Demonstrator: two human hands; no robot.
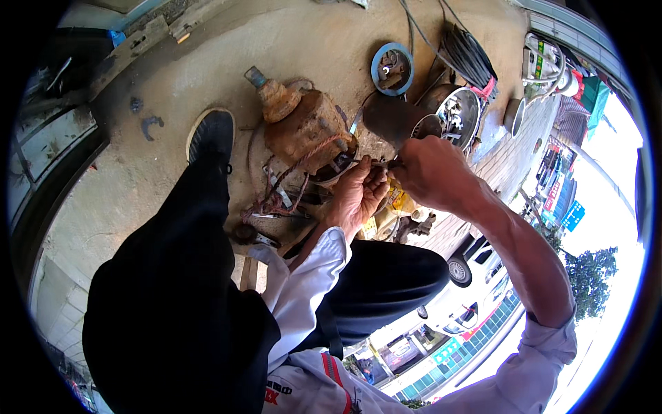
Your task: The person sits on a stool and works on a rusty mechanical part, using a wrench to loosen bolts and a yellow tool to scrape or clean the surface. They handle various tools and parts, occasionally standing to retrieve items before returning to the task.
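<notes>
My left hand (358,196) is closed, palm up, with thumb and fingertips pinched on a small thin piece whose kind I cannot make out. Right beside it, my right hand (436,169) is curled into a grip at the other end of that piece; its fingers hide most of what it holds. Just left of both hands lies a rusty pump or motor body (303,131) with a reddish rope (314,153) across it. Beyond my right hand a dark metal cylinder (389,117) lies on its side. A yellow package (398,199) shows beneath my hands.
A blue-rimmed round pan (376,74) and a metal bowl (474,110) hold loose metal parts. Behind them is a coil of black cable (469,58). My shoe (212,134) stands on the concrete floor, left of the rusty body. A white car (476,276) is at the right.
</notes>
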